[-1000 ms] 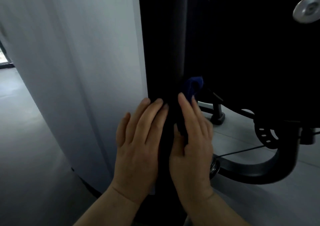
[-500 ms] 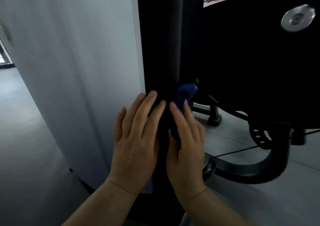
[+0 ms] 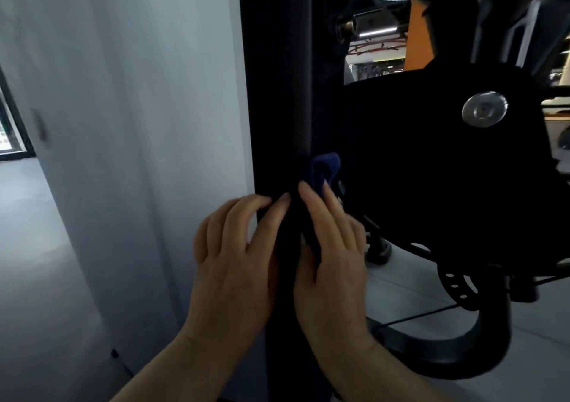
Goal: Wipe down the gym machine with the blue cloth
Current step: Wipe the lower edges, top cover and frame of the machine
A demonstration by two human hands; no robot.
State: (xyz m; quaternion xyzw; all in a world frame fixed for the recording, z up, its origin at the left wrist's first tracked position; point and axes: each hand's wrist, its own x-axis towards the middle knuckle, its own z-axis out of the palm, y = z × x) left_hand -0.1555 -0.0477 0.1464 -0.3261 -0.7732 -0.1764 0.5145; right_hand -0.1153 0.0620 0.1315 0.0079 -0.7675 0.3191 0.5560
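Note:
The gym machine's black upright post (image 3: 277,93) runs down the middle of the view. The blue cloth (image 3: 324,169) lies against the post's right side, and a fold of it sticks out above my fingertips. My right hand (image 3: 334,256) holds the cloth against the post, fingers straight on top and thumb alongside a dark part of the cloth. My left hand (image 3: 237,256) rests on the post's left edge with arched fingers, the tips touching the black surface. Most of the cloth is hidden under my right hand.
A white wall panel (image 3: 138,124) stands just left of the post. To the right are the machine's black shroud with a silver round cap (image 3: 484,109), a perforated adjuster plate (image 3: 456,287) and a curved black base tube (image 3: 462,352) on the grey floor.
Both hands have slid a little up the post with the cloth. My left fingers, flat before, are now arched. The view has tilted upward, showing more of the machine's top.

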